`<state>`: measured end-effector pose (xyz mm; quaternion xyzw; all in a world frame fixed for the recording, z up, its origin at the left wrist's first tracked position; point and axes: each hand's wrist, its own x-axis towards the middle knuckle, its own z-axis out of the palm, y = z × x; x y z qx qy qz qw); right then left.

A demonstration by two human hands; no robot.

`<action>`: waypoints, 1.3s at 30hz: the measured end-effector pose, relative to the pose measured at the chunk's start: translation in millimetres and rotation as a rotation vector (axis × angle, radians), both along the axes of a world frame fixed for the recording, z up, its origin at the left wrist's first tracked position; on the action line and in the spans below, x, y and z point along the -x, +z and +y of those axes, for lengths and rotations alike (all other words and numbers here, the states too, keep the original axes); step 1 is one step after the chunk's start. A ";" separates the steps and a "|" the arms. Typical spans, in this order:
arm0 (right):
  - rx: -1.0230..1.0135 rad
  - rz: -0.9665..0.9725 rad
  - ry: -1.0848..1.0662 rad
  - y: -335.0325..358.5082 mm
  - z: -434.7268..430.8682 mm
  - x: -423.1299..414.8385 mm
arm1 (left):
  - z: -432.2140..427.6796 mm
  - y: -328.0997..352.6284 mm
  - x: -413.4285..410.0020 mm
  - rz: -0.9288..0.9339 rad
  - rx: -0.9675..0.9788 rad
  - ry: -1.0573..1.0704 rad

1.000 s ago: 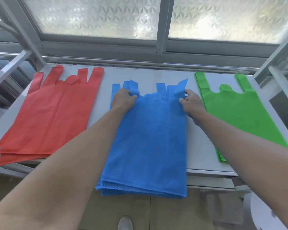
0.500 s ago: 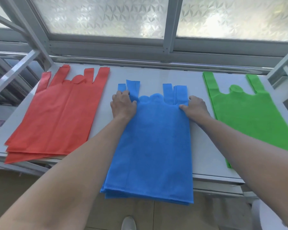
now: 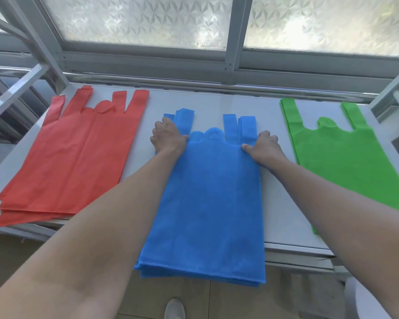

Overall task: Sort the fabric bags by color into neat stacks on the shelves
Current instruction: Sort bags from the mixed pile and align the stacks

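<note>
Grey shelf [image 3: 217, 104] bears blue bags [image 3: 212, 192] (left hand [image 3: 169, 138], right hand [image 3: 264, 147] gripping).

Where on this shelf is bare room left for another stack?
Bare shelf shows between the red stack and the blue stack, between the blue and green stack, and behind the blue handles. Crowded: the blue stack's top, where the left hand and right hand grip it.

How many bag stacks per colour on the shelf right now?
red stack: 1
blue stack: 1
green stack: 1
Total: 3 stacks. The number of bags in each stack cannot be told from this view.
</note>
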<state>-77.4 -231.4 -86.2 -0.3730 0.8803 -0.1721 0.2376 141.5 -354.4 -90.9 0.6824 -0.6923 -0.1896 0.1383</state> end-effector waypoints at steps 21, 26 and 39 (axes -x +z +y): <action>0.532 -0.661 -0.194 10.4 15.1 3.4 | 8.9 23.1 -38.7 0.897 -0.110 -0.229; 0.435 -0.677 -0.085 6.7 -3.1 0.1 | -2.2 13.2 -48.2 0.891 -0.133 -0.089; 0.452 -0.643 0.082 7.4 -8.9 -10.6 | -0.8 -2.8 -65.9 0.877 -0.016 -0.055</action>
